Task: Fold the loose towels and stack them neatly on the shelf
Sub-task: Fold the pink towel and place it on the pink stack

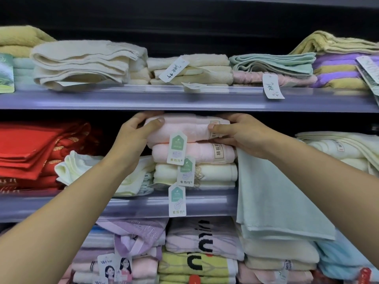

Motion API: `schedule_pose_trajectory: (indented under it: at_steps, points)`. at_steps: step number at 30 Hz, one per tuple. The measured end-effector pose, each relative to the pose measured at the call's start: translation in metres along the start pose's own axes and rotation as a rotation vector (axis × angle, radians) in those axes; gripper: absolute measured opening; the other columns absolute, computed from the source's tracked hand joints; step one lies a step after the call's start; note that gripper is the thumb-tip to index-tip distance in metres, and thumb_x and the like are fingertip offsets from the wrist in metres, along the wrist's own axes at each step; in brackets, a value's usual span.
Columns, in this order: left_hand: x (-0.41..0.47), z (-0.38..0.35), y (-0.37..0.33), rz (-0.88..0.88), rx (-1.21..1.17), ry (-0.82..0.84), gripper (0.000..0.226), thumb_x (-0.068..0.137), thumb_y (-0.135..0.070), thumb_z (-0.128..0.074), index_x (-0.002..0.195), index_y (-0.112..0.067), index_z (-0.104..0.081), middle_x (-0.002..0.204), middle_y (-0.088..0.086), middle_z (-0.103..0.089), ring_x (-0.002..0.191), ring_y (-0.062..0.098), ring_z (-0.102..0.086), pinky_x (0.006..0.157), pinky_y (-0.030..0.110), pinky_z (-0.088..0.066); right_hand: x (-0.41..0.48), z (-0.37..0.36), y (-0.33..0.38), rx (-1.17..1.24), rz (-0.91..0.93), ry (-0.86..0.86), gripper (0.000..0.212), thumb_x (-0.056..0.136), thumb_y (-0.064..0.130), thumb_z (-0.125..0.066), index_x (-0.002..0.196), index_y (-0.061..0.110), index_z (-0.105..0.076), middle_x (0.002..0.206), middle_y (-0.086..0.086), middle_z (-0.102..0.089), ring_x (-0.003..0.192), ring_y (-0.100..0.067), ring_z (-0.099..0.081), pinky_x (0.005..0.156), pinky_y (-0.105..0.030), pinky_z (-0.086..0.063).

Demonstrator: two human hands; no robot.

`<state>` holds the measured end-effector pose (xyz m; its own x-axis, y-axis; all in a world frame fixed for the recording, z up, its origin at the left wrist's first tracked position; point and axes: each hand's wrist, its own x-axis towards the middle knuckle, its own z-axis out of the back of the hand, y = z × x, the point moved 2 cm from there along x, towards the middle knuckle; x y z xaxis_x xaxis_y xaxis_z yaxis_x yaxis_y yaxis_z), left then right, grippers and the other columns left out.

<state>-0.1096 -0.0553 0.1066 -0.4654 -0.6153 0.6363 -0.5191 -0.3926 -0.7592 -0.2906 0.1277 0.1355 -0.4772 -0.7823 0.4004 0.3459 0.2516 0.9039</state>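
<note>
A folded pink towel [185,128] lies on top of a stack on the middle shelf [143,203], just under the shelf above. My left hand [136,133] grips its left end, thumb in front. My right hand [238,133] grips its right end the same way. Below it sit a second pink towel [203,153] and a cream towel [213,174], each with a green paper tag hanging down. A loose pale green towel [274,199] hangs unfolded over the shelf edge to the right of the stack. A crumpled pale yellow towel [82,171] lies loose to the left.
Red towels [34,152] fill the left of the middle shelf, cream ones [344,148] the right. The upper shelf [184,98] holds beige, cream, mint, pink and striped stacks. Below, the bottom shelf holds lilac, patterned and blue towels.
</note>
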Motion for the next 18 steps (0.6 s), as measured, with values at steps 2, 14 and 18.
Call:
schedule_pose_trajectory:
  at_steps: [2, 14, 18]
  points:
    - [-0.004, -0.002, 0.003, 0.025, 0.005, 0.042, 0.031, 0.081, -0.028, -0.078, 0.109, -0.017, -0.073, 0.106, 0.005, -0.075, 0.093, 0.018, -0.07, 0.079, 0.03, -0.056, -0.001, 0.002, -0.003, -0.071, 0.008, -0.016, 0.045, 0.084, 0.013, -0.078, 0.125, 0.001, -0.063, 0.116, -0.011, -0.075, 0.102, -0.022, -0.074, 0.09, -0.029, -0.058]
    - [-0.008, -0.001, 0.004, 0.057, 0.067, 0.003, 0.035, 0.072, -0.036, -0.082, 0.101, -0.017, -0.077, 0.108, 0.009, -0.075, 0.094, 0.019, -0.07, 0.073, 0.028, -0.055, -0.004, 0.007, -0.003, -0.24, 0.035, 0.011, 0.019, 0.081, 0.014, -0.081, 0.098, 0.013, -0.074, 0.08, 0.001, -0.079, 0.07, -0.006, -0.073, 0.067, -0.016, -0.056]
    - [-0.012, -0.006, -0.002, 0.027, 0.074, 0.021, 0.036, 0.078, -0.026, -0.08, 0.11, -0.012, -0.073, 0.106, 0.008, -0.074, 0.087, 0.013, -0.072, 0.067, 0.023, -0.055, -0.004, 0.011, -0.004, -0.236, 0.036, 0.005, 0.028, 0.081, 0.013, -0.081, 0.107, 0.006, -0.074, 0.097, -0.011, -0.08, 0.083, -0.016, -0.074, 0.079, -0.024, -0.06]
